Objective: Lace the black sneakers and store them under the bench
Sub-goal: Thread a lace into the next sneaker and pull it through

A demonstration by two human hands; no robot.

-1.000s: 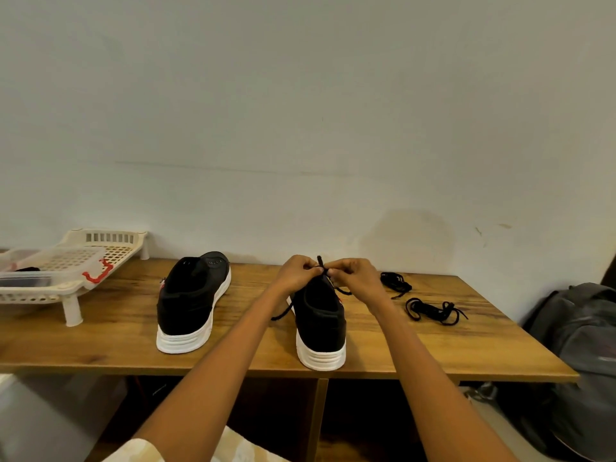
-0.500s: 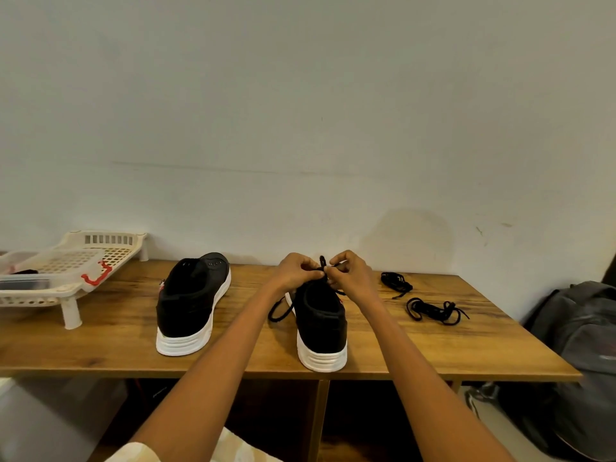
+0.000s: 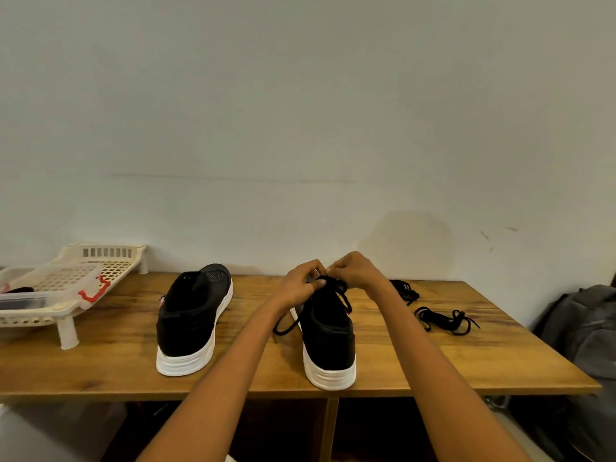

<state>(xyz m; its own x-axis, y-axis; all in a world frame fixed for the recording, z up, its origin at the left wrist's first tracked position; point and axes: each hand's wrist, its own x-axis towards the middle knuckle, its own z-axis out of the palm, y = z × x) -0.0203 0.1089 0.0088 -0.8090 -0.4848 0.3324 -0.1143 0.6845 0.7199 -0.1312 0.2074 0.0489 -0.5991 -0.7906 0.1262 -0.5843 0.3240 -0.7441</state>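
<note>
On the bench (image 3: 416,371), the right sneaker (image 3: 328,331) is mid-lacing: its lace (image 3: 336,288) is pinched by left hand (image 3: 300,285) and right hand (image 3: 355,271). The left sneaker (image 3: 193,315) is judged unlaced; a spare lace (image 3: 443,320) lies beside. Nothing is stored.

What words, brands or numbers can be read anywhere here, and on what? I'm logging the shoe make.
None can be read.
Left sneaker: small red-and-white tag at its side, too small to read.
Right sneaker: no marking visible.
Cream basket: red clip, no lettering visible.
</note>
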